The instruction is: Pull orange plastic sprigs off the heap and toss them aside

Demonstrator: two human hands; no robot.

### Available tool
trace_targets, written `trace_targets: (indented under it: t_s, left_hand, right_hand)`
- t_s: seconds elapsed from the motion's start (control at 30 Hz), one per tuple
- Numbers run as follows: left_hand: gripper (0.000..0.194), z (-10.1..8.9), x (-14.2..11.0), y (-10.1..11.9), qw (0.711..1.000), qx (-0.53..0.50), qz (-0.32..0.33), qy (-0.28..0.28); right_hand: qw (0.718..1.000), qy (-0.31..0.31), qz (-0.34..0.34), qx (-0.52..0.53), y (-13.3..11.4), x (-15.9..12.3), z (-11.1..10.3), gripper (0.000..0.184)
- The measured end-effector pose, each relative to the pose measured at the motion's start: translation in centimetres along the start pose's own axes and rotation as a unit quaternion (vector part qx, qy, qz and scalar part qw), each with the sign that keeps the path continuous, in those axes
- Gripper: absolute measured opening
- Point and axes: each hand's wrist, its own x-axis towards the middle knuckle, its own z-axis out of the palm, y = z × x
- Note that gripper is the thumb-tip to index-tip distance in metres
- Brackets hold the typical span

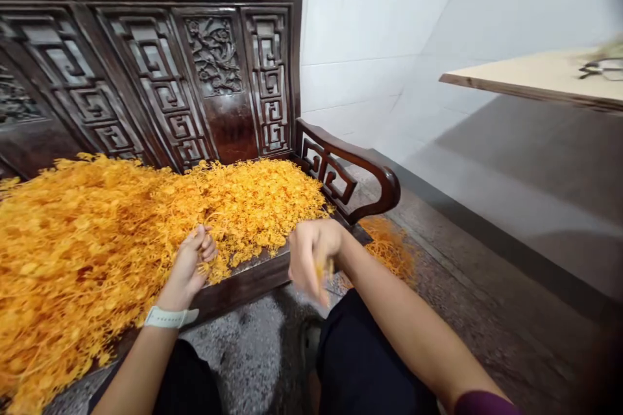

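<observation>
A large heap of orange-yellow artificial-looking flower sprigs [97, 227] covers the seat of a dark carved wooden bench [233, 123]. At the heap's front edge is my left hand [195, 259], with a pale band at the wrist. Its fingers are curled closed; yellow bits show beside them, but what they hold is unclear. Beyond the seat's front edge, to the right, my right hand [314, 256] points downward, smeared by motion. Between its fingers shows a small orange-yellow sprig [321, 266], its shape blurred.
More orange strands [392, 249] lie on the floor beside the bench's curved armrest [374, 175]. A pale tabletop [516, 78] juts in at the right, bearing a pair of glasses [603, 69]. White tiled walls stand behind. My dark-clothed knees are below the hands.
</observation>
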Motion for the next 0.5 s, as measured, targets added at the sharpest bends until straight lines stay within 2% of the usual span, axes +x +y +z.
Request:
trace_targets:
  t_s: [0.03,0.13,0.2,0.3,0.43,0.5]
  left_hand:
    - [0.024,0.1,0.0,-0.3,1.0,0.001,-0.007,-0.007]
    - [0.026,0.0,0.3,-1.1,0.999,0.006,-0.024,-0.024]
    - [0.028,0.0,0.2,-1.2,0.999,0.01,-0.028,-0.029]
    - [0.03,0.7,-0.4,-1.0,0.999,0.003,-0.034,-0.035]
    - [0.027,1.9,-1.4,-0.6,0.999,-0.026,-0.017,-0.037]
    - [0.023,2.2,-1.6,-0.5,0.998,-0.037,-0.01,-0.043]
  right_hand:
    - [1.0,0.018,0.002,0.011,0.4,1.0,0.2,0.04]
    - [0.99,0.122,0.043,0.055,1.8,3.7,0.8,0.037]
    - [0.98,0.163,0.083,0.072,2.6,4.4,1.1,0.033]
    - [0.983,0.145,0.095,0.058,3.3,3.7,1.7,0.021]
    - [0.991,0.123,0.038,-0.031,3.7,2.2,3.2,0.028]
    - [0.995,0.083,0.043,-0.014,4.2,1.9,4.1,0.029]
